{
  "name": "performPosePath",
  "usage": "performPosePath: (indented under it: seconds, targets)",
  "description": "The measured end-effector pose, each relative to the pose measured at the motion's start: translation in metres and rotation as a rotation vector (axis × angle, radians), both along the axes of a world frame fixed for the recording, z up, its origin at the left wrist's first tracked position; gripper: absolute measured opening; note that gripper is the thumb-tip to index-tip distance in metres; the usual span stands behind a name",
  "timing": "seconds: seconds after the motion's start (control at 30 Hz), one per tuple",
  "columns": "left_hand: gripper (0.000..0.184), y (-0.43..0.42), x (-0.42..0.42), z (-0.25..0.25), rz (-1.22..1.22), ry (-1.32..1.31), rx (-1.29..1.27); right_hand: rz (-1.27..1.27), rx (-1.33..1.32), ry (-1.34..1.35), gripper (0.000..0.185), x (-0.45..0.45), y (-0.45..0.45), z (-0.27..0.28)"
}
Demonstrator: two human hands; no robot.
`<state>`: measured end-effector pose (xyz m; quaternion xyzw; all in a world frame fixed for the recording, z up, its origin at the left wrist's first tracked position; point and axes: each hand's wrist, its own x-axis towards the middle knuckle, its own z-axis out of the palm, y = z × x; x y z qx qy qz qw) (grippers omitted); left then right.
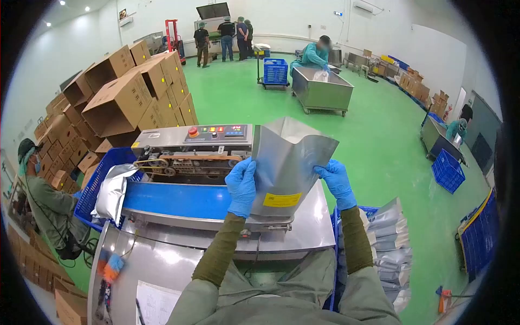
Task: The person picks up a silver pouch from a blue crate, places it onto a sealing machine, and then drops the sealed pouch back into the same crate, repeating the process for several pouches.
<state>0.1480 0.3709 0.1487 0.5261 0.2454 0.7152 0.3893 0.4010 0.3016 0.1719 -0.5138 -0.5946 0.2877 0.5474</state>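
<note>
1. In the centre of the frame, a silver bag (284,173) stands roughly upright, its pale mouth parted at the top and a yellow label (281,200) low on its front.
2. The left hand (241,187), in a blue glove, has its thumb and fingers pinched together on the bag's left edge.
3. The right hand (336,183), gloved alike, has its thumb and fingers clamped on the bag's right edge, near the upper corner.
4. The bag is in front of the right end of a machine (189,162) with a red button (193,131) on top; whether its bottom rests on anything, I cannot tell.
5. A blue belt (173,200) runs along the machine's front, left of centre. At its left end, another silver bag (112,189) leans in a blue crate (86,208).
6. At lower right, a pile of silver bags (391,252) lies beside the right forearm.
7. At lower left, a brush (112,267) and a sheet of paper (157,304) lie on a metal table (168,265).
8. Cardboard boxes (122,103) are stacked at upper left; a seated co-worker (51,197) is at far left.
9. At upper right, a person in teal (313,55) leans over a metal tub (322,96).
</note>
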Motion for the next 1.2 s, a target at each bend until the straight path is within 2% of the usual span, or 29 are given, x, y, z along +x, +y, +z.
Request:
performPosePath:
  seconds: [0.03, 0.1, 0.13, 0.17, 0.2, 0.23, 0.27, 0.3, 0.37, 0.4, 0.43, 0.5, 0.57, 0.63, 0.67, 0.7, 0.77, 0.8, 0.83, 0.9, 0.93, 0.97, 1.0, 1.1, 1.13, 1.17, 1.2]
  targets:
    - [0.027, 0.003, 0.0, 0.008, 0.006, 0.007, 0.01, 0.006, 0.01, 0.007, 0.025, -0.002, 0.003, 0.001]
    - [0.039, 0.007, 0.004, 0.024, 0.079, 0.179, 0.298, 0.078, 0.066, 0.18, 0.022, -0.01, 0.003, -0.002]
    - [0.043, 0.011, 0.005, 0.027, 0.107, 0.211, 0.357, 0.081, 0.065, 0.189, 0.022, -0.012, 0.005, -0.003]
    - [0.048, 0.016, 0.006, 0.03, 0.136, 0.24, 0.416, 0.071, 0.156, -0.003, 0.027, -0.012, 0.008, -0.002]
    - [0.046, 0.019, -0.004, 0.033, -0.024, 0.538, 0.268, 0.06, 0.249, -0.198, 0.033, -0.012, 0.011, 0.0]
    - [0.044, 0.023, -0.01, 0.036, -0.185, 0.828, 0.113, 0.06, 0.255, -0.196, 0.033, -0.009, 0.014, -0.002]
    - [0.043, 0.018, -0.014, 0.034, -0.398, 0.537, -0.117, -0.016, 0.175, -0.149, 0.036, -0.003, 0.017, -0.009]
    - [0.043, 0.025, -0.017, 0.022, -0.397, 0.542, -0.114, -0.092, 0.092, -0.102, 0.041, 0.0, 0.02, -0.018]
    - [0.042, 0.046, -0.023, -0.018, -0.325, 0.38, -0.156, -0.118, 0.113, -0.045, 0.04, -0.003, 0.029, -0.037]
    - [0.038, 0.045, -0.021, -0.026, -0.359, 0.308, -0.293, -0.141, 0.138, 0.007, 0.04, -0.005, 0.036, -0.043]
    - [0.038, 0.049, -0.013, -0.03, -0.35, 0.306, -0.288, -0.133, 0.145, 0.006, 0.04, -0.004, 0.043, -0.047]
    - [0.038, 0.058, 0.004, -0.039, -0.227, 0.037, -0.387, -0.108, 0.011, 0.221, 0.038, -0.002, 0.054, -0.051]
    - [0.035, 0.072, 0.01, -0.049, -0.263, 0.002, -0.437, -0.102, 0.02, 0.265, 0.039, -0.002, 0.052, -0.05]
    - [0.033, 0.089, 0.014, -0.076, -0.431, -0.037, -0.558, -0.12, -0.138, 0.231, 0.042, 0.005, 0.048, -0.057]
    - [0.029, 0.111, 0.017, -0.117, -0.431, 0.022, -0.491, -0.126, -0.182, 0.22, 0.044, 0.003, 0.046, -0.063]
    - [0.029, 0.101, 0.01, -0.118, -0.421, 0.016, -0.508, -0.118, -0.201, 0.218, 0.044, -0.001, 0.044, -0.068]
    - [0.031, 0.073, -0.003, -0.105, -0.312, 0.066, -0.801, -0.101, -0.323, 0.12, 0.043, -0.008, 0.042, -0.08]
    - [0.037, 0.096, -0.008, -0.15, -0.352, 0.021, -0.785, -0.098, -0.334, 0.125, 0.043, -0.013, 0.044, -0.086]
    - [0.037, 0.101, -0.016, -0.16, -0.348, 0.024, -0.794, -0.081, -0.342, 0.138, 0.044, -0.018, 0.048, -0.09]
    - [0.04, 0.106, -0.032, -0.168, -0.214, 0.29, -0.657, -0.059, -0.351, 0.154, 0.044, -0.031, 0.057, -0.097]
    - [0.041, 0.092, -0.038, -0.135, -0.206, 0.297, -0.773, -0.056, -0.339, 0.21, 0.041, -0.04, 0.063, -0.098]
    - [0.041, 0.101, -0.044, -0.138, -0.2, 0.299, -0.768, -0.055, -0.322, 0.267, 0.038, -0.048, 0.069, -0.097]
    - [0.042, 0.116, -0.051, -0.148, -0.179, 0.353, -0.727, -0.05, -0.354, 0.304, 0.037, -0.059, 0.07, -0.089]
    - [0.046, 0.122, -0.074, -0.135, -0.124, 0.461, -0.623, -0.011, -0.383, 0.296, 0.036, -0.064, 0.094, -0.119]
    - [0.046, 0.118, -0.084, -0.129, -0.091, 0.517, -0.583, 0.017, -0.346, 0.314, 0.036, -0.063, 0.116, -0.151]
    - [0.045, 0.118, -0.097, -0.129, -0.074, 0.58, -0.54, 0.075, -0.311, 0.28, 0.036, -0.078, 0.1, -0.13]
    - [0.048, 0.155, -0.134, -0.173, -0.098, 0.925, -0.276, 0.131, -0.434, 0.295, 0.038, -0.085, 0.086, -0.113]
